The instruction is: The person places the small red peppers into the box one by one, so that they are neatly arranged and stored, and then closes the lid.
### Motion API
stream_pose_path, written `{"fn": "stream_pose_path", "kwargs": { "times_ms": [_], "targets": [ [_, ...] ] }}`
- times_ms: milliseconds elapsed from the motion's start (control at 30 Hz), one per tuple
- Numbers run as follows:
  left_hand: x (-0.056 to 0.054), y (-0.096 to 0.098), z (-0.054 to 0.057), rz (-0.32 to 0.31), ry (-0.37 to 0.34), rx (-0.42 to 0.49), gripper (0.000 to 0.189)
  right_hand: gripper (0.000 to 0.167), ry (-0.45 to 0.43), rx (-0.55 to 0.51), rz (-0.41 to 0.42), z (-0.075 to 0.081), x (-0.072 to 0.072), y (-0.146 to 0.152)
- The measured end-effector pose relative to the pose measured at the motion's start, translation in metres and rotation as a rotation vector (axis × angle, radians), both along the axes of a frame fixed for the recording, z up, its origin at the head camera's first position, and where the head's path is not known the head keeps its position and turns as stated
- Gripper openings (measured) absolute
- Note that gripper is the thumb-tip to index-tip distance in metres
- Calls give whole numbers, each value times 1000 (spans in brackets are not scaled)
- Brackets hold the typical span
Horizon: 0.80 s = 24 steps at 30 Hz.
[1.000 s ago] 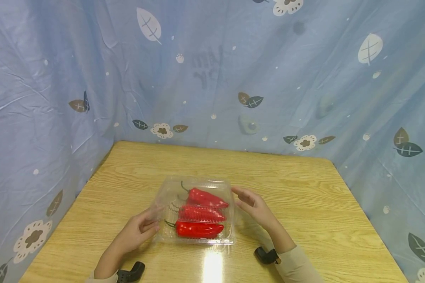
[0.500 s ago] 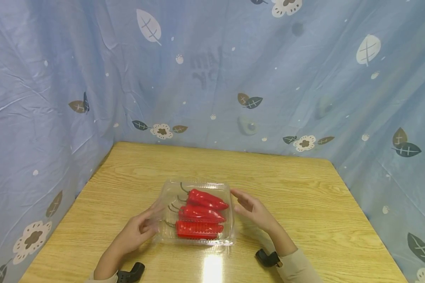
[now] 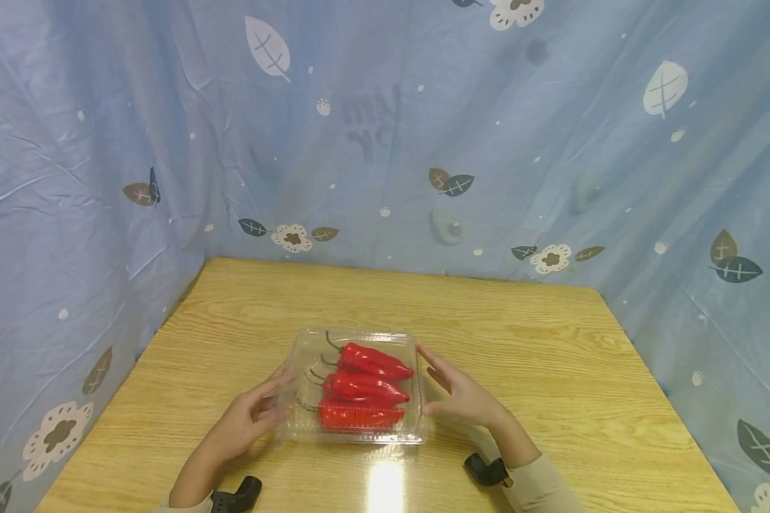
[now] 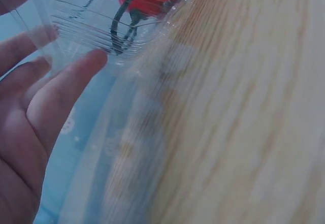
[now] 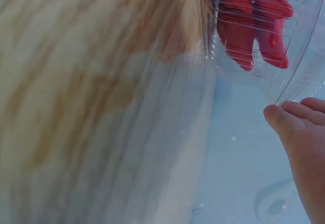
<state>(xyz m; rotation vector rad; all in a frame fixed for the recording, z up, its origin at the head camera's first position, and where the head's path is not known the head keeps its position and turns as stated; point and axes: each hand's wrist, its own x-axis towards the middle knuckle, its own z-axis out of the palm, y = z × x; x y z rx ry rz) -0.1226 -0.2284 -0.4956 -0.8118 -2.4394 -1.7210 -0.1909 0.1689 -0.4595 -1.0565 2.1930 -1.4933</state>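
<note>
A clear plastic clamshell box with a ridged lid stands near the middle of the table. Several red peppers with thin green stems lie inside, tips to the right. At the box's left side, my left hand holds the clear edge between thumb and fingers. In the left wrist view its thumb tip meets the plastic below the stems. My right hand has the right side, index near the far corner and thumb nearer me. In the right wrist view, thumb and fingertips meet at a clear edge.
The box rests on a wood-grain table. A blue curtain printed with leaves and flowers hangs behind and on both sides. Black wrist bands with camera mounts sit on both wrists. Light glares off the tabletop in front of the box.
The lid's ridged strip has come towards me, from over the middle pepper to over the nearest one. My right thumb has slid nearer along the right side; my left hand barely moved.
</note>
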Motion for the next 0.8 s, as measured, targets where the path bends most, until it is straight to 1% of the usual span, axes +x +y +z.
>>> {"fn": "stream_pose_path", "kwargs": {
  "times_ms": [133,233,367,500,633,733,800],
  "targets": [
    [1,-1,2,-50,-14,88,53,105,19,23,23,-1,0,1],
    [2,-1,4,-36,-7,100,49,107,21,46,23,-2,0,0],
    [3,0,7,6,-16,93,46,108,34,78,9,-1,1,-2],
    [4,-2,7,0,-30,100,46,109,56,99,2,-1,2,-3],
    [4,-1,7,26,-45,77,50,111,53,117,-6,-1,3,-3],
    [2,-2,4,10,-45,73,56,114,62,133,-9,1,5,-5],
    [1,-3,2,-14,-36,71,61,115,91,147,-9,3,6,-5]
  ]
}}
